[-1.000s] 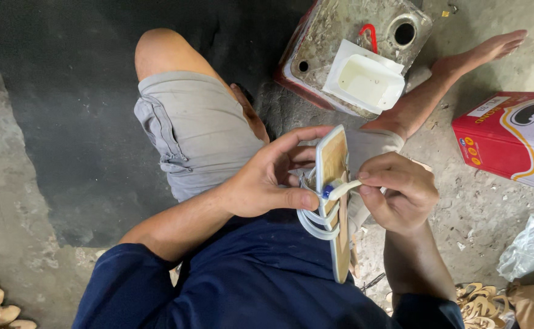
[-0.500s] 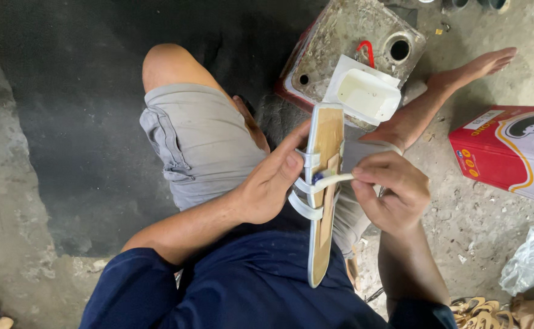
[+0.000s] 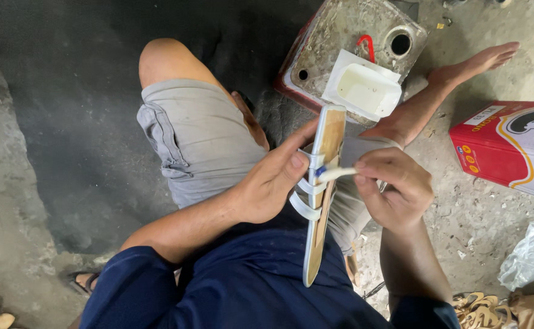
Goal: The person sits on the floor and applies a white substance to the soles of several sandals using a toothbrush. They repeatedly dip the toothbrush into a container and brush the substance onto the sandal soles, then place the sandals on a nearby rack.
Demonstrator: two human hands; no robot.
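Two hands on one sandal sole (image 3: 323, 201), left hand (image 3: 273, 183) gripping its edge, right hand (image 3: 395, 186) pinching a white strap (image 3: 335, 174)

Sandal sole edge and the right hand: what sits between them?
In the head view, a pale strap end runs from the sandal to the right hand, which pinches it. The left hand steadies the sandal from the other side.

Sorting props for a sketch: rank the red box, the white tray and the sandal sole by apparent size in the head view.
1. Sandal sole, though nearness to the camera inflates it.
2. Red box, cut off by the frame edge, so unsure against the sole.
3. White tray.
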